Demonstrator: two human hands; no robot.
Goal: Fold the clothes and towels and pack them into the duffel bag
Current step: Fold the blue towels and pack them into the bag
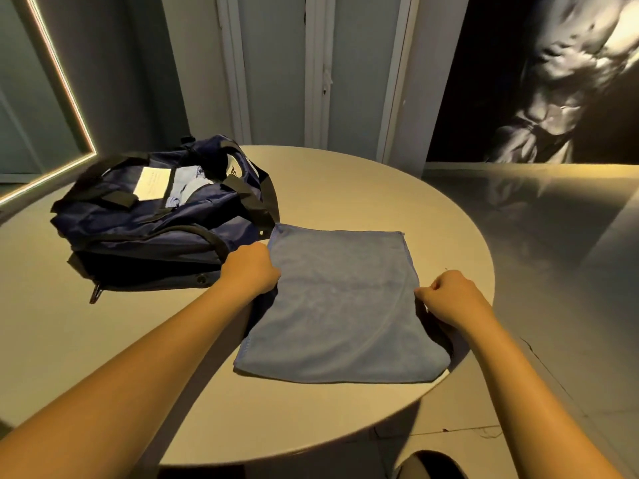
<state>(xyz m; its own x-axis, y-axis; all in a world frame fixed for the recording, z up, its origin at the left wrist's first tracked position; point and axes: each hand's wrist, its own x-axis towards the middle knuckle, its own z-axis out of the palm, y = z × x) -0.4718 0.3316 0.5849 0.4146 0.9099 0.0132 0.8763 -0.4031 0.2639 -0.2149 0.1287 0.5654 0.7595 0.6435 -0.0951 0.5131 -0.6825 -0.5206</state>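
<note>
While the blue towel (340, 305) lies flat on the round table (345, 188), the left hand (250, 267) grips its left edge and the right hand (446, 295) pinches its right edge. Just beside the towel's left corner sits the unzipped navy duffel bag (155, 229), with light blue cloth (188, 188) and 1 white card (152, 183) inside.

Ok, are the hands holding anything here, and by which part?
The flat blue terry towel on the round beige table: the left hand grips its left edge, the right hand pinches its right edge, both about midway along.
</note>
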